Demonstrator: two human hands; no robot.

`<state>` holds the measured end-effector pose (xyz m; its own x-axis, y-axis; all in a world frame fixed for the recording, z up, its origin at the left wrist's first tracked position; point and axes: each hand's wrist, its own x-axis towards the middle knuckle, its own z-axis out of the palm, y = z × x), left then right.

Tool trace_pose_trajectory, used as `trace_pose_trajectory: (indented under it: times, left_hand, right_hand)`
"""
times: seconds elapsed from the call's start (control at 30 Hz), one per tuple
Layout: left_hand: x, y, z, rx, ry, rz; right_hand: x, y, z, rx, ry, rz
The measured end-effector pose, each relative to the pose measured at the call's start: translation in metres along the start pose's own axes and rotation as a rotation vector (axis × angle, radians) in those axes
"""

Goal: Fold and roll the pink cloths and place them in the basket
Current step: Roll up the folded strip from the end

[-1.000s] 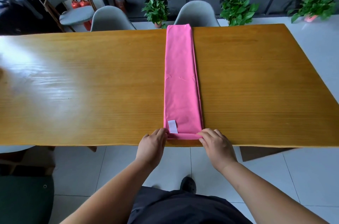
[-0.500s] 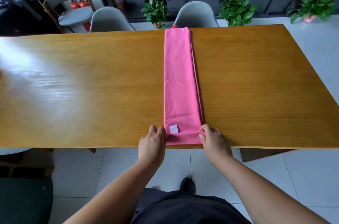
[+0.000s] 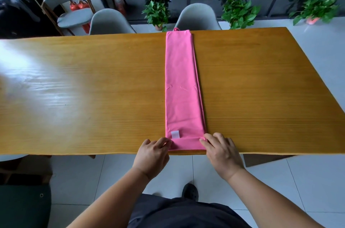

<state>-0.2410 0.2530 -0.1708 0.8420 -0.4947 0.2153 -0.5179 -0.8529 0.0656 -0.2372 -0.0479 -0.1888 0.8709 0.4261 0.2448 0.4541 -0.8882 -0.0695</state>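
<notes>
A pink cloth (image 3: pixel 182 86), folded into a long narrow strip, lies across the wooden table (image 3: pixel 84 87) from the far edge to the near edge. A white label sits near its near end. That near end is turned over into a short fold or roll. My left hand (image 3: pixel 154 150) pinches the left end of this fold. My right hand (image 3: pixel 220 148) holds its right end with the fingertips. No basket is in view.
Grey chairs (image 3: pixel 112 22) stand behind the table's far edge, with potted plants (image 3: pixel 157 12) on the floor beyond. A dark green seat (image 3: pixel 24 207) is at the lower left. White tiled floor lies below the table's near edge.
The near end of the cloth has been turned further over toward the white label, and both hands have shifted slightly with it. The cloth's far end has slid a little toward me.
</notes>
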Motion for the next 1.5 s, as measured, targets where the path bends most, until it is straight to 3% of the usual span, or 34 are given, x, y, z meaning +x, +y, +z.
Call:
trace_pose_trajectory:
  times: [0.23, 0.4, 0.67, 0.9, 1.0, 1.17, 1.37, 1.5]
  left_hand:
    - [0.002, -0.008, 0.006, -0.044, -0.004, -0.033]
    - [0.001, -0.004, 0.002, -0.100, 0.042, -0.122]
    - [0.007, 0.012, -0.001, -0.303, -0.021, -0.510]
    - [0.016, 0.020, -0.002, -0.498, -0.038, -0.728]
    - [0.021, 0.019, -0.002, -0.378, -0.055, -0.696]
    - [0.025, 0.012, -0.001, -0.176, -0.038, -0.608]
    - [0.033, 0.011, -0.001, 0.003, -0.007, -0.219]
    - [0.018, 0.008, -0.001, 0.036, -0.018, -0.135]
  right_hand:
    - [0.009, 0.005, -0.001, 0.036, -0.029, -0.031]
    - [0.007, -0.001, 0.001, 0.077, 0.010, 0.077]
    - [0.022, -0.015, -0.006, 0.214, -0.038, 0.349]
    - [0.032, -0.023, -0.017, 0.399, -0.137, 0.559]
    - [0.039, -0.024, -0.018, 0.368, -0.171, 0.566]
    - [0.041, -0.018, -0.014, 0.099, -0.152, 0.494]
    - [0.031, -0.011, -0.003, 0.018, -0.004, 0.171]
    - [0.015, -0.006, -0.001, 0.039, 0.022, 0.119]
